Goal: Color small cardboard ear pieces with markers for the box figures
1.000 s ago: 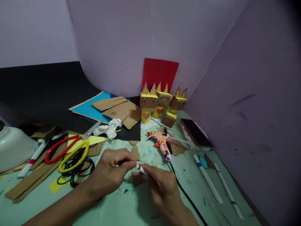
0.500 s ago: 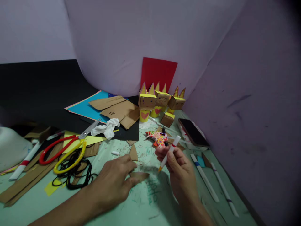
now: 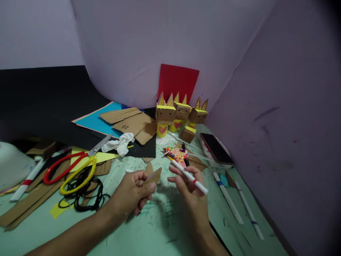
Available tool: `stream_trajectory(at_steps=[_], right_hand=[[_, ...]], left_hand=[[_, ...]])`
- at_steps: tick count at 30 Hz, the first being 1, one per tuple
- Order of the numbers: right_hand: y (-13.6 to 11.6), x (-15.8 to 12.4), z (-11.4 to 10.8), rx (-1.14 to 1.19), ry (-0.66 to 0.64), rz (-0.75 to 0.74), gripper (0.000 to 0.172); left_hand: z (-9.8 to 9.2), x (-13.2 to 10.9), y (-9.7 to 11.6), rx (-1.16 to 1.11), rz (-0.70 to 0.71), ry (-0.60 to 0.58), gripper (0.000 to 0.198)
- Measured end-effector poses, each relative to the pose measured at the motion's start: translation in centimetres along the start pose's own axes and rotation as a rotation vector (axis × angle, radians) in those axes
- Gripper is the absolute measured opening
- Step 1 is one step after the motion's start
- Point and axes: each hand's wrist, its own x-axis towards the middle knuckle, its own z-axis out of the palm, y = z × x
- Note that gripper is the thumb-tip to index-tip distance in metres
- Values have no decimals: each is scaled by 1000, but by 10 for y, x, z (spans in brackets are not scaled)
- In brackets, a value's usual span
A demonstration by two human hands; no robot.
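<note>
My left hand (image 3: 135, 192) pinches a small pointed cardboard piece (image 3: 155, 176) between thumb and fingers, its tip aimed up and right. Behind it, a second cardboard piece (image 3: 149, 168) is partly hidden. My right hand (image 3: 191, 188) holds a white marker (image 3: 189, 176) with a red band, resting across the fingers. Its orange tip points up and left, away from the cardboard. Just beyond that tip lies a flower-patterned piece (image 3: 176, 155) with dark marker-like ends near it. The white marker cap (image 3: 129, 171) is beside my left hand, partly covered.
Scissors (image 3: 80, 163) with red and yellow handles lie over black cord (image 3: 86, 195) at left. Cardboard figures (image 3: 165, 114) with pointed ears stand at the back, near a small box (image 3: 188, 135). A phone (image 3: 216, 148) and more markers (image 3: 227, 197) lie at right.
My left hand has lifted the pointed cardboard piece off the table. In my right hand the marker has swung round, its tip going from down-left to up-left.
</note>
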Motion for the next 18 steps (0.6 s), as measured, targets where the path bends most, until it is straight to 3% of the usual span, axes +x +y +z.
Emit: stream_trajectory(at_steps=[3,7,14,18], right_hand=[[5,-3,6,-10,-109,79,37],[10,-1,4,-50,-121,72,27],[14,2,2,-3,-152,86,30],[4,6,-3,-41,-53,79,27]], left_hand=[[5,-1,-7,-42,22,-26,35],[8,1,-12,-27,20,-105,37],[7,-1,-13,55,92,-135,40],[9,-2,-15,1,15,-84,40]])
